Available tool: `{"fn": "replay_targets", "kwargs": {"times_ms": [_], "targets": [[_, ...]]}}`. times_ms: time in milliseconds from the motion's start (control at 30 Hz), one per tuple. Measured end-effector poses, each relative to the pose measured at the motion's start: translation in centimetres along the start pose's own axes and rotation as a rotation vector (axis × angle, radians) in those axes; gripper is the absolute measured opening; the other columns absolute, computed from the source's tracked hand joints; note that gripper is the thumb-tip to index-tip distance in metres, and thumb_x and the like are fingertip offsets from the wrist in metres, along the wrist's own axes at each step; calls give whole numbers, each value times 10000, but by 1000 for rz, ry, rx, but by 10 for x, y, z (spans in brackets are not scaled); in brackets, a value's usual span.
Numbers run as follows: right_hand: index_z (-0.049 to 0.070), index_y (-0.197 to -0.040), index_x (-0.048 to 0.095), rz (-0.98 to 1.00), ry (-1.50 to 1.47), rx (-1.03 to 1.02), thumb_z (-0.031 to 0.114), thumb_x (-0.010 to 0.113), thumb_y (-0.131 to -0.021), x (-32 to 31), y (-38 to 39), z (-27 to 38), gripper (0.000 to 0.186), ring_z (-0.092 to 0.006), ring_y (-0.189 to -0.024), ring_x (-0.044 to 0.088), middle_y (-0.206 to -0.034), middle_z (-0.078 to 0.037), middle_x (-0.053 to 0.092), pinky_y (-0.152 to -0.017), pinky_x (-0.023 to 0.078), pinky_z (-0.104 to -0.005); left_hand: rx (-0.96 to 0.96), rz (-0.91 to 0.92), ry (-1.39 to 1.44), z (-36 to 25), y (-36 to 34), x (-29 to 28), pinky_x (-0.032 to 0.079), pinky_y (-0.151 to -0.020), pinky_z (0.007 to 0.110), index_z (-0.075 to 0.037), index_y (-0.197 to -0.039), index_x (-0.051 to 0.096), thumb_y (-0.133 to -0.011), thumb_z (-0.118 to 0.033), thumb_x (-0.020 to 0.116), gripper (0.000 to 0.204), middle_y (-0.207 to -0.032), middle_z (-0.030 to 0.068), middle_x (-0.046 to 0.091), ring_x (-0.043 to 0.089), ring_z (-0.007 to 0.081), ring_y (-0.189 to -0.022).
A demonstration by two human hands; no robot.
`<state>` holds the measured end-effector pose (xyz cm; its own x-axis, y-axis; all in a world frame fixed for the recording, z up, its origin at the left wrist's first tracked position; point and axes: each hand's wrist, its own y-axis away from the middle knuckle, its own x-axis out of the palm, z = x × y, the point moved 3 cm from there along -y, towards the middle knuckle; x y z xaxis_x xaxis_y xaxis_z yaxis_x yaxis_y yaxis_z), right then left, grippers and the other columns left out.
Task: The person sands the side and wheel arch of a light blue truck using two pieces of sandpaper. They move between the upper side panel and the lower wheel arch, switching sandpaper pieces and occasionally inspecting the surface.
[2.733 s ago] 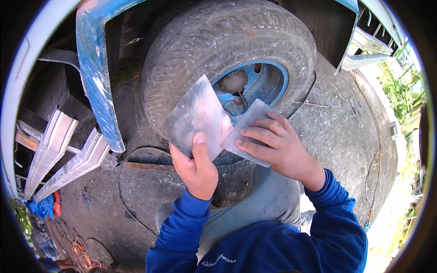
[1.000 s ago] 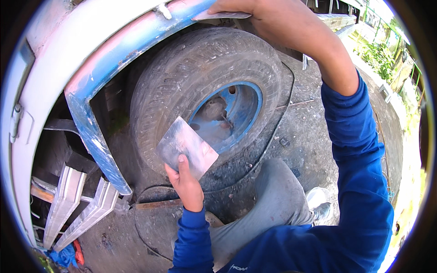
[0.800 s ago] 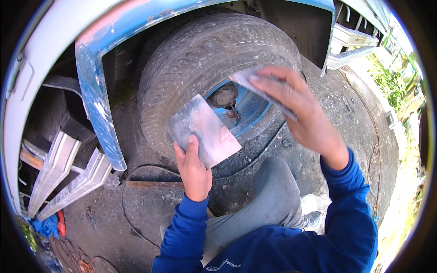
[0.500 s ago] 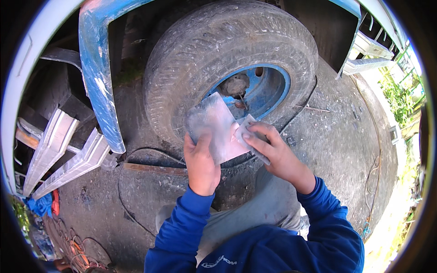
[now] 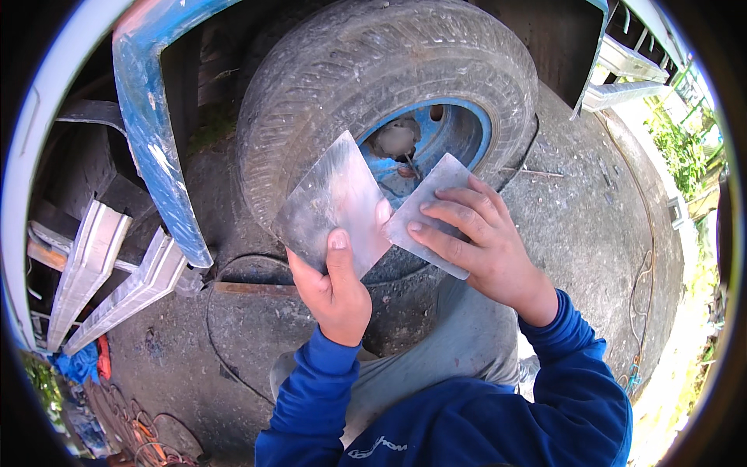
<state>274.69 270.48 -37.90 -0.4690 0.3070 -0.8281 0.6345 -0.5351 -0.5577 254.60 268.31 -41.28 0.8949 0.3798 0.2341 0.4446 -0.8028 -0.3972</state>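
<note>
Smaller plate (image 5: 426,187) turned broad face up since earlier frame, clasped in right grip (image 5: 489,245); left grip (image 5: 338,300) clasps larger plate (image 5: 334,194), pink-smeared, before tyre (image 5: 288,128). Best: larger plate steady, edge contact light.

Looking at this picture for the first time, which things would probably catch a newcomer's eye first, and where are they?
Probably the big dusty tyre at upper centre, with its blue wheel rim. In front of it, the left hand holds a grey, pink-smeared plate, and the right hand a smaller grey plate. On the left, a scuffed blue panel edge curves downward.
</note>
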Motion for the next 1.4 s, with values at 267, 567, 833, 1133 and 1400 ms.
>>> {"fn": "replay_targets", "kwargs": {"times_ms": [267,567,833,1133,1400], "targets": [[156,-1284,671,132,-190,102,-52,690,-736,5,16,-20,587,-327,-1221,574,-1295,-71,599,-1048,447,-487,33,-212,109,-4,-1,-5,431,-1092,382,21,-1494,356,-1044,-169,598,546,-1435,169,521,535,239,-1281],[89,-1308,639,-595,496,-27,-124,600,-799,-128,-93,-92,553,-345,-1206,570,-1270,-142,609,-1009,454,-416,-23,-78,40,4,2,0,416,-1090,371,58,-1417,396,-1065,-171,564,453,-1403,175,538,538,216,-1246],[111,-1286,622,-574,593,10,-25,545,-835,-135,-128,-129,477,-327,-1183,542,-1242,-109,588,-954,423,-435,-59,-72,-16,2,-3,-2,426,-1077,365,69,-1436,383,-1067,-180,558,479,-1401,186,538,548,232,-1239],[98,-1290,609,-643,605,-9,-10,545,-858,-131,-137,-145,449,-338,-1187,546,-1228,-117,590,-969,435,-450,-102,46,-45,13,-6,-1,417,-1069,346,42,-1447,405,-1074,-245,567,498,-1372,149,562,547,198,-1227],[46,-1162,681,-201,513,-78,-21,610,-812,-189,-146,-126,363,-350,-1100,619,-1134,-150,653,-936,495,-440,-161,95,-80,22,-9,3,412,-1065,349,44,-1440,412,-1075,-258,551,494,-1379,148,546,537,206,-1232]]}}
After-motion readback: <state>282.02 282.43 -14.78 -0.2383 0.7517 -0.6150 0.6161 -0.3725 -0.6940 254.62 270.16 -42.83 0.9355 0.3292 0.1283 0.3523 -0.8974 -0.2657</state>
